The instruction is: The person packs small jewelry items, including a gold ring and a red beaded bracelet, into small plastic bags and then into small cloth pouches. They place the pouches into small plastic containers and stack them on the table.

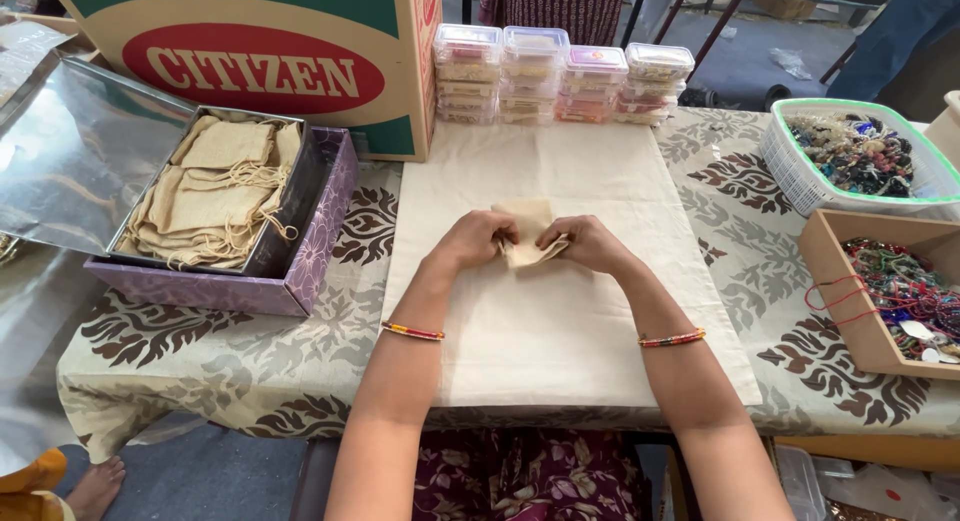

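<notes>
Small jute pouch point(527, 231) pinched between left hand point(475, 239) and right hand point(590, 243).
Both grips closed on its lower edge, over the cream cloth point(560, 321); probably light, soft, floppy; best held by hemmed corners.

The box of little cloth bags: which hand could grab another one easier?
Probably the left hand. The purple box of beige pouches sits on its side, while the right hand would cross over. Both hands hold one pouch.

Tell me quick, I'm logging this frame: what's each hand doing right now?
Left hand: closed, gripping the small beige cloth pouch.
Right hand: closed, gripping the same pouch from the other side.
</notes>
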